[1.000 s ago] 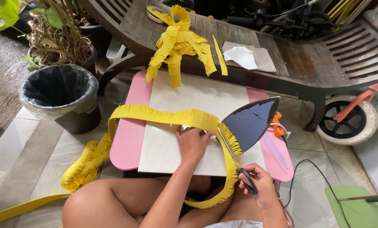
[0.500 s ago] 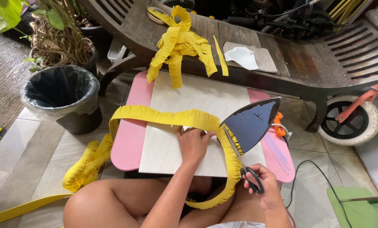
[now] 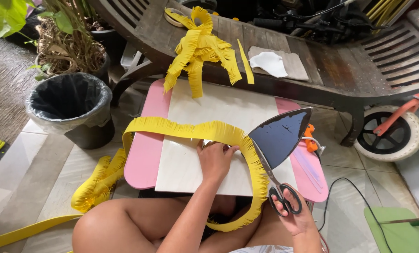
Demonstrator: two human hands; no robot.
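Note:
A long yellow fringed paper strip (image 3: 186, 129) curves across a white board (image 3: 228, 110) lying on a small pink table (image 3: 146, 150). My left hand (image 3: 215, 159) presses the strip down on the board, near the bend of the strip. My right hand (image 3: 291, 213) grips black-handled scissors (image 3: 270, 173), blades closed along the fringe at the strip's right side. An upright clothes iron (image 3: 279, 136) stands just right of the scissors, dark soleplate facing me. My bare knees are under the table edge.
A pile of yellow fringe (image 3: 201, 47) and a white cloth (image 3: 271, 63) lie on a dark wooden bench (image 3: 340, 70) behind the table. A black-lined bin (image 3: 69, 100) and potted plant (image 3: 69, 42) stand left. More yellow strip (image 3: 95, 185) trails on the tiled floor. A small wheel (image 3: 389, 133) is right.
My right hand with the scissors has shifted slightly down and right along the fringe. My left hand stays pressing the strip.

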